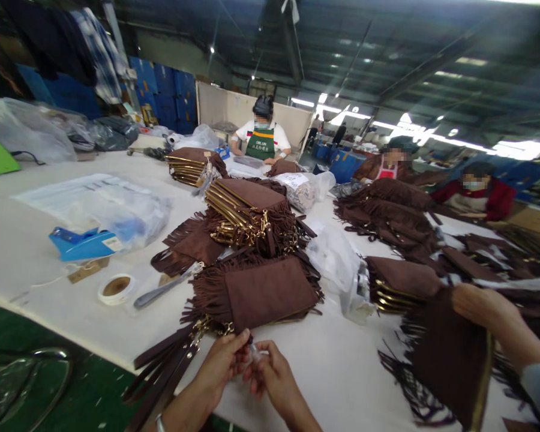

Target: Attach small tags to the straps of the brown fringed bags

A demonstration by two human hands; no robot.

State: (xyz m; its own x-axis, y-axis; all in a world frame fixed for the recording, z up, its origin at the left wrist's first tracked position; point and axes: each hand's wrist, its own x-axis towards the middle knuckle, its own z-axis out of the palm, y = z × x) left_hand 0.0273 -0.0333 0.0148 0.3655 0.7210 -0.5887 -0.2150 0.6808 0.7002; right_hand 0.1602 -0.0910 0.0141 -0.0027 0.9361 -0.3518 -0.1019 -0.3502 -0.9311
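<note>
fingertips first: both hands are pinched together on one tiny pale bit, right at the near edge of the table (49,240). the left hand (222,360) has thumb and forefinger closed on it from one side, the right hand (270,373) nips it from the other. too small and blurry to say what it is, maybe a little tag or plastic fastener (253,351).

just past the fingers lies the brown fringed bag (270,292), flat, with its gold chain hardware (211,327) touching the near edge and dark straps (171,366) hanging off it toward the floor. behind it there's a stack of the same bags (247,213), and to the left a tape roll (116,288) and a metal tool (164,289) well apart from the hands.

my read: this looks like a fiddly fitting step, getting that small piece ready beside the bag's hardware. next move would need a steady pinch and lining it up with the chain end.

another person's arm (499,324) holds a bag at the right edge, more workers along the far side.
</note>
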